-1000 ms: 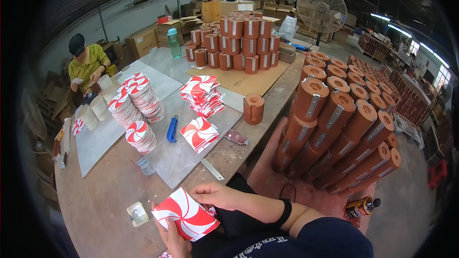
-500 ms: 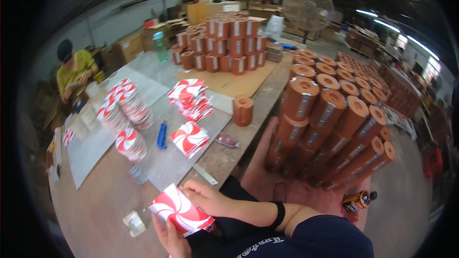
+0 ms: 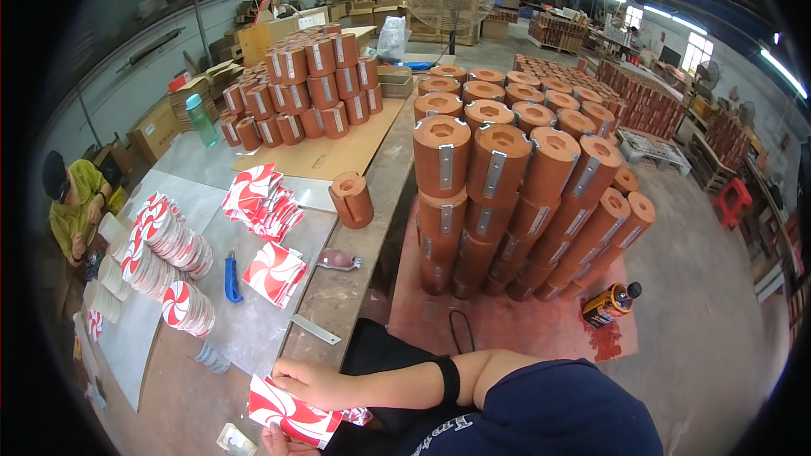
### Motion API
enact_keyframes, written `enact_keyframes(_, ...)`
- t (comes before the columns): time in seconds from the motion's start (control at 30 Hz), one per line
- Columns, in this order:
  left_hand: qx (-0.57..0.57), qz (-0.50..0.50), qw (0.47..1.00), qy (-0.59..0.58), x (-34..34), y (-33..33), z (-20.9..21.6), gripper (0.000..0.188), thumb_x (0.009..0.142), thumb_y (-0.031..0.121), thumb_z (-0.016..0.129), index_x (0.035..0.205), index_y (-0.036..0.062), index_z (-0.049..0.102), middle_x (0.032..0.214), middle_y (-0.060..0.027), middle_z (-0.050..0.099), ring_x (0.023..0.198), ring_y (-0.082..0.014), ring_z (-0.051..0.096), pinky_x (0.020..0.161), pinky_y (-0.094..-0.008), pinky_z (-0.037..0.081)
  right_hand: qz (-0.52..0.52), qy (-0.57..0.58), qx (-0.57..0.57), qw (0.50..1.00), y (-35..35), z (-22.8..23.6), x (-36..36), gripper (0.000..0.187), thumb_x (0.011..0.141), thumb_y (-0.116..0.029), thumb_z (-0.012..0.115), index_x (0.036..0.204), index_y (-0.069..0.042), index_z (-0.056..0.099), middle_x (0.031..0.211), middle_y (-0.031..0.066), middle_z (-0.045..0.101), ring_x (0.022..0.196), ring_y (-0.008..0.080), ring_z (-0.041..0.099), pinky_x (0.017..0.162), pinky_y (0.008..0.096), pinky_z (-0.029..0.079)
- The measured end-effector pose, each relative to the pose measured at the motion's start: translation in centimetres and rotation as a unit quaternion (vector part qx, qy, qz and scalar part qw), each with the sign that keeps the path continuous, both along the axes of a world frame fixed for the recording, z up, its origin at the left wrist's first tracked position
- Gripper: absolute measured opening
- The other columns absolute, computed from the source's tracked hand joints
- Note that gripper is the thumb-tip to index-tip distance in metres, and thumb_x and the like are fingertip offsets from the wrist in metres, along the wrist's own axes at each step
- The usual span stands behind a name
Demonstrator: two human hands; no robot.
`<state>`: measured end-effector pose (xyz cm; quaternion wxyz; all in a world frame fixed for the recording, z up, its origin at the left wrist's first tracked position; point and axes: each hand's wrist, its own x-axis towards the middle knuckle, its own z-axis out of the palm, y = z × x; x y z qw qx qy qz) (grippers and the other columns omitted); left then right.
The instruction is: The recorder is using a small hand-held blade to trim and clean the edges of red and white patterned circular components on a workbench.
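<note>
A square sheet printed with a red and white swirl (image 3: 285,412) is between my two hands at the bottom of the view. My right hand (image 3: 314,383) pinches its upper edge. Partly cut off by the lower rim, my left hand (image 3: 285,442) grips the near edge of the same sheet. On the table ahead lies a small stack of matching swirl sheets (image 3: 274,272), with a larger, untidy pile (image 3: 260,203) beyond it. Stacked round swirl-topped discs (image 3: 187,308) stand to the left. A blue utility knife (image 3: 232,277) and a metal ruler (image 3: 316,329) rest nearby.
Brown cylinders with metal strips (image 3: 498,177) stand in tall stacks at my right; more (image 3: 312,84) cover the table's far end. One cylinder (image 3: 351,200) stands near the table edge. A dark bottle (image 3: 612,304) sits at right. A co-worker (image 3: 80,203) works at far left.
The view has swung right, so the table and its contents sit further left in the picture. Both hands still hold the swirl sheet, now lower in view.
</note>
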<state>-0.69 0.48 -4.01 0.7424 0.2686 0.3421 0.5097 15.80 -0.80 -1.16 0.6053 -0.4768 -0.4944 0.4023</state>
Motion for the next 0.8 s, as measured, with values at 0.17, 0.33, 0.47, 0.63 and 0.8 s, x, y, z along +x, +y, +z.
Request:
enact_keyframes(0.17, 0.029, 0.007, 0.999, 0.045, -0.6, 0.4, -0.2, 0.017, 0.079, 0.006, 0.051, 0.094, -0.001, 0.05, 0.091, -0.0132, 0.056, 0.081, -0.0213, 0.056, 0.071, -0.032, 0.047, 0.054, 0.025, -0.048, 0.997, 0.0, -0.3, 0.4, 0.015, 0.09, -0.017, 0.039, 0.082, -0.005, 0.042, 0.071, -0.0011, 0.043, 0.066, 0.0054, 0.039, 0.057, 0.0226, 0.035)
enact_keyframes(0.33, 0.022, 0.016, 0.999, 0.033, -0.6, 0.5, -0.1, 0.014, 0.079, 0.004, 0.05, 0.092, -0.0012, 0.05, 0.09, -0.014, 0.056, 0.082, -0.0222, 0.056, 0.072, -0.0331, 0.047, 0.089, 0.24, -0.064, 0.965, 0.7, -1.4, -0.7, 0.021, 0.089, -0.022, 0.042, 0.077, -0.005, 0.045, 0.07, -0.0031, 0.043, 0.065, 0.0036, 0.038, 0.054, 0.022, 0.035)
enact_keyframes(0.47, -0.002, 0.069, 0.996, 0.058, 0.2, 0.6, 0.2, 0.011, 0.078, 0.002, 0.049, 0.089, -0.0005, 0.049, 0.089, -0.0138, 0.055, 0.082, -0.0238, 0.055, 0.073, -0.0345, 0.046, 0.09, 0.153, -0.023, 0.984, 1.1, -2.4, -0.7, 0.022, 0.09, -0.023, 0.041, 0.077, -0.005, 0.045, 0.07, -0.0038, 0.042, 0.064, 0.0027, 0.036, 0.053, 0.0203, 0.034)
enact_keyframes(0.63, -0.018, 0.182, 0.977, 0.109, 1.2, 0.2, 1.5, 0.017, 0.077, 0.001, 0.048, 0.094, -0.0013, 0.048, 0.094, -0.0146, 0.053, 0.087, -0.0235, 0.053, 0.076, -0.0348, 0.044, 0.072, 0.161, -0.012, 0.984, 1.3, -2.9, -1.3, 0.021, 0.089, -0.021, 0.043, 0.077, -0.005, 0.045, 0.067, -0.0038, 0.041, 0.063, 0.0034, 0.035, 0.053, 0.0213, 0.033)
enact_keyframes(0.8, 0.018, 0.225, 0.969, 0.102, 0.7, 1.1, 1.1, 0.019, 0.077, 0.001, 0.048, 0.095, -0.0045, 0.05, 0.095, -0.0143, 0.054, 0.088, -0.0244, 0.052, 0.079, -0.0361, 0.042, -0.024, 0.094, -0.019, 0.995, 1.8, -4.9, -1.0, 0.02, 0.087, -0.021, 0.045, 0.078, -0.003, 0.046, 0.066, 0.0005, 0.045, 0.063, 0.0093, 0.041, 0.056, 0.0276, 0.036)
